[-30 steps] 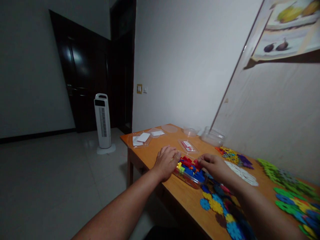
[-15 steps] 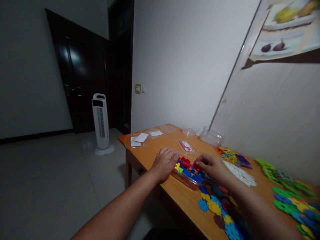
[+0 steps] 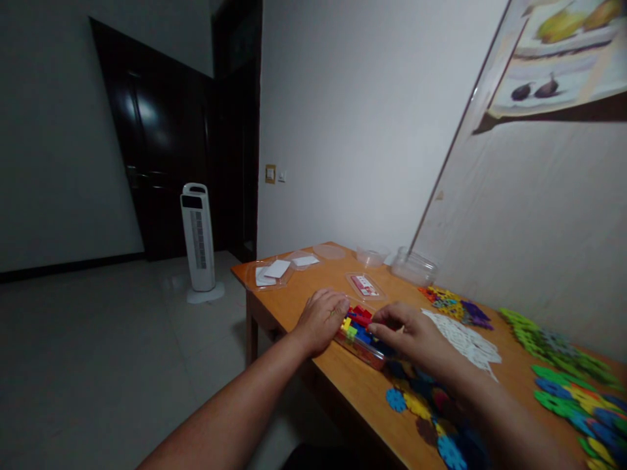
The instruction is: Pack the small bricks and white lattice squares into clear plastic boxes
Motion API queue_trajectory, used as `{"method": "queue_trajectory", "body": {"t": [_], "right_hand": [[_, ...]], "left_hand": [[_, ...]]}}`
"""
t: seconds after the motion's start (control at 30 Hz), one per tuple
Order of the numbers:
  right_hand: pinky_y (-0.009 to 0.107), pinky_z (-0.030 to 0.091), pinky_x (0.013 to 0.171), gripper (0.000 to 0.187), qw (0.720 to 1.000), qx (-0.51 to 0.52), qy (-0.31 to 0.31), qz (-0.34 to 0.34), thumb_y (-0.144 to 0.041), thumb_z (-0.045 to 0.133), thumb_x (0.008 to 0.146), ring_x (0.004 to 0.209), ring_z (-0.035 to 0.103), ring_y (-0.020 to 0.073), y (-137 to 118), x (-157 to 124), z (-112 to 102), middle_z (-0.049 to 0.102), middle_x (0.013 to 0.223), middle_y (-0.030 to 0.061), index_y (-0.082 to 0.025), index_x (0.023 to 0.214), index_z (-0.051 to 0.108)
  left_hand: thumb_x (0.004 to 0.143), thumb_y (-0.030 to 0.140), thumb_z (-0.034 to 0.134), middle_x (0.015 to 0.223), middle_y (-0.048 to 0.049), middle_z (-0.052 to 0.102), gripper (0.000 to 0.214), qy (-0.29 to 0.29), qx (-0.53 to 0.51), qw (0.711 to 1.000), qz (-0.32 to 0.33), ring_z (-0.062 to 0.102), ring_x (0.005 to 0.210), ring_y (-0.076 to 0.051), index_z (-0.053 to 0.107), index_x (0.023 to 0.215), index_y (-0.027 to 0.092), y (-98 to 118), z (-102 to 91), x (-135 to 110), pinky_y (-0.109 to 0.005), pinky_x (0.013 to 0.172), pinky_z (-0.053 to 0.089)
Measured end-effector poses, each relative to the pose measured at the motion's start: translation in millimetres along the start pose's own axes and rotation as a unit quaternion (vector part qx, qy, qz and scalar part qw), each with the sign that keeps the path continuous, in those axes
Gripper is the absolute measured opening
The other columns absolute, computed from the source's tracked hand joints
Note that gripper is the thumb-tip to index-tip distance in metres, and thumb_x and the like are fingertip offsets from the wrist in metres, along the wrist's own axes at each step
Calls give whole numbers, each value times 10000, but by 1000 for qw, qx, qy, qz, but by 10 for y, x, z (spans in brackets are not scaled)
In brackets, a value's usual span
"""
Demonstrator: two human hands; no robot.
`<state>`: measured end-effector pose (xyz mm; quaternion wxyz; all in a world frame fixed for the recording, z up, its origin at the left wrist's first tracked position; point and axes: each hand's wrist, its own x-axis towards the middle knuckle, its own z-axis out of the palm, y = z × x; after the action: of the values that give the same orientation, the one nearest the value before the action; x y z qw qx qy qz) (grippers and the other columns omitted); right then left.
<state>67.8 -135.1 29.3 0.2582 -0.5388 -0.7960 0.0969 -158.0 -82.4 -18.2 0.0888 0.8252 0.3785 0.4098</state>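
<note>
A clear plastic box (image 3: 361, 354) full of small red, blue and yellow building blocks (image 3: 361, 333) stands at the table's near edge. My left hand (image 3: 323, 318) lies against the box's left end, its thumb along the rim and its fingers reaching round the far side. Over the right part of the blocks, my right hand (image 3: 404, 326) has thumb and forefinger brought together. A bit of red shows at their tips, seemingly a red block. The right hand covers the box's right end.
Snowflake-shaped discs (image 3: 416, 405) lie right of the box, partly under my right forearm. White pieces (image 3: 465, 343), green pieces (image 3: 553, 343) and orange-to-purple pieces (image 3: 455, 307) lie along the wall. Clear tubs (image 3: 414, 266) and lids (image 3: 366, 286) sit farther back on the wooden table (image 3: 313, 284).
My right hand has moved left and slightly down over the blocks, covering more of the box's right end. The left hand stays at the box with hardly any shift.
</note>
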Motion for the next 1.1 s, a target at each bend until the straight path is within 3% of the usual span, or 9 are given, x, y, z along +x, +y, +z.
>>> {"method": "queue_trajectory", "body": {"t": [0.2,0.37,0.53,0.73,0.9,1.03,1.1], "right_hand": [[303,418,701,198,999,-22,-29,-28,-371,585,852,786,580,191,-34,60,81,654,820,35,-234,846,727],[325,430,772,261,998,-39,41,4,-342,520,877,879,597,214,137,67,-27,687,904,56,-227,932,747],[348,426,804,287,995,-100,24,8,-335,492,893,881,593,229,198,53,-51,705,893,74,-223,846,752],[391,435,912,340,988,-106,112,9,-365,463,914,1006,605,258,160,78,-37,733,1055,77,-228,1059,739],[395,443,965,376,997,-53,55,-5,-326,443,911,1077,625,251,173,61,46,726,1148,81,-213,1129,728],[396,450,961,391,991,-31,117,57,-296,444,888,1108,615,249,261,66,48,705,1189,88,-192,1164,700],[390,459,920,351,990,-53,119,54,-300,463,878,1055,623,251,273,72,26,720,1124,84,-198,1094,720]], "left_hand": [[1022,476,240,1199,-72,674,520,0,-35,999,-16,569,1142,-193,645,1177,188,32,-19,-5,-362,1033,425],[1021,476,241,1205,-78,675,520,1,-44,999,-22,573,1139,-197,646,1177,188,35,-27,-3,-365,1034,428],[1026,466,195,1233,-71,670,551,-11,-43,999,-18,568,1168,-195,645,1192,195,18,-36,1,-374,1065,413],[1031,457,134,1310,-60,639,593,-12,-32,999,-15,514,1269,-187,625,1246,205,11,-44,-12,-392,1154,329],[1030,466,115,1290,-47,658,616,-36,-27,999,-7,516,1270,-174,642,1220,210,22,-40,1,-395,1175,293],[1025,483,121,1249,-58,667,617,-20,-17,999,-20,526,1235,-185,635,1218,201,30,-45,-2,-396,1153,318],[1022,492,149,1262,-62,656,594,-9,-13,1000,-26,512,1244,-192,621,1235,200,35,-53,-7,-396,1145,327]]}}
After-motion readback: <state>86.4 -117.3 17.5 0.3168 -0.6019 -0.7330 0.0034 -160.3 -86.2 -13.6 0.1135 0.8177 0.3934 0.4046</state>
